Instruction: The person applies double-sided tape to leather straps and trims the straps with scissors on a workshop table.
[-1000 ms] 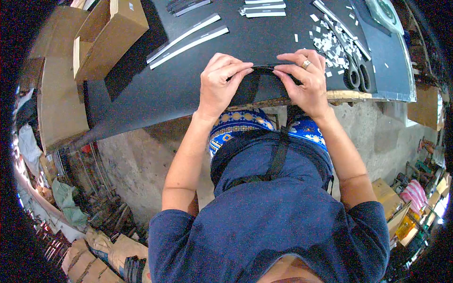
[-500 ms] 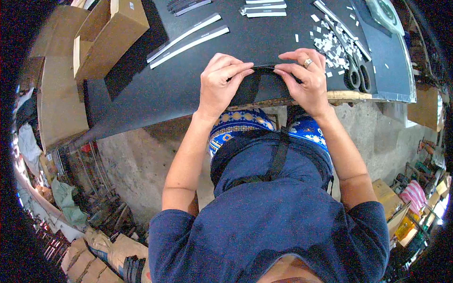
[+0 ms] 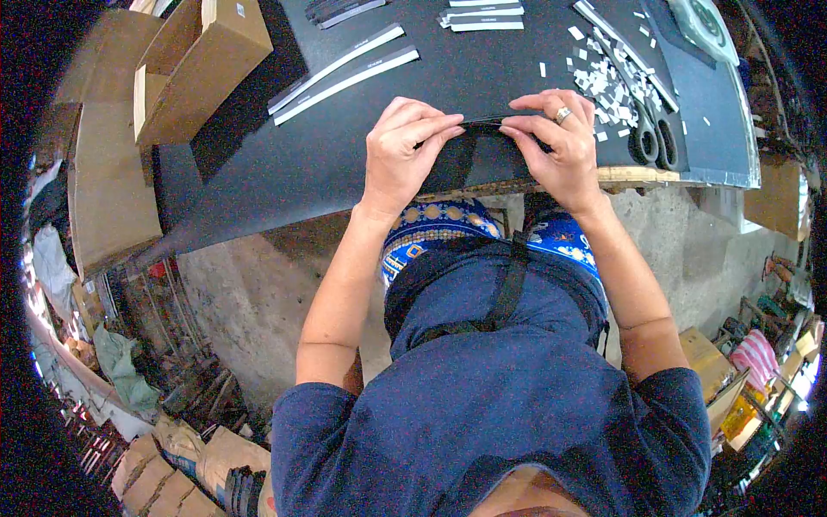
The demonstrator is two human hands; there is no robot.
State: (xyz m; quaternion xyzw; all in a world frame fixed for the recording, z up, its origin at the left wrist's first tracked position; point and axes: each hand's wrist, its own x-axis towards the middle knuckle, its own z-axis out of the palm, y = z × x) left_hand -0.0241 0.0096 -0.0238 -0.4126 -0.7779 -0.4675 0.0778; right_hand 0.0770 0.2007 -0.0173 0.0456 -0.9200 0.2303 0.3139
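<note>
Between my hands stretches a short, thin black strip [image 3: 484, 121], held level just above the front of the dark table. My left hand [image 3: 401, 148] pinches one end between thumb and fingertips. The other end sits in the pinch of my right hand [image 3: 560, 142], which wears a ring and has a finger raised above the strip. Beyond my left hand, long black-and-white label strips [image 3: 349, 84] lie side by side. Black-handled scissors [image 3: 646, 142] rest to the right of my right hand, beside many small white clippings [image 3: 612, 105].
A black-covered table [image 3: 233, 194] spans the front. At the back are stacked label strips [image 3: 487, 17] and a darker bundle [image 3: 345, 12]. An open cardboard box [image 3: 211, 73] stands at the left. A clear plastic bag [image 3: 702, 30] lies on the blue surface [image 3: 719, 129] at the right.
My hands keep the same places and pinch. The strip between them has shifted slightly, and the light line along it now looks darker.
</note>
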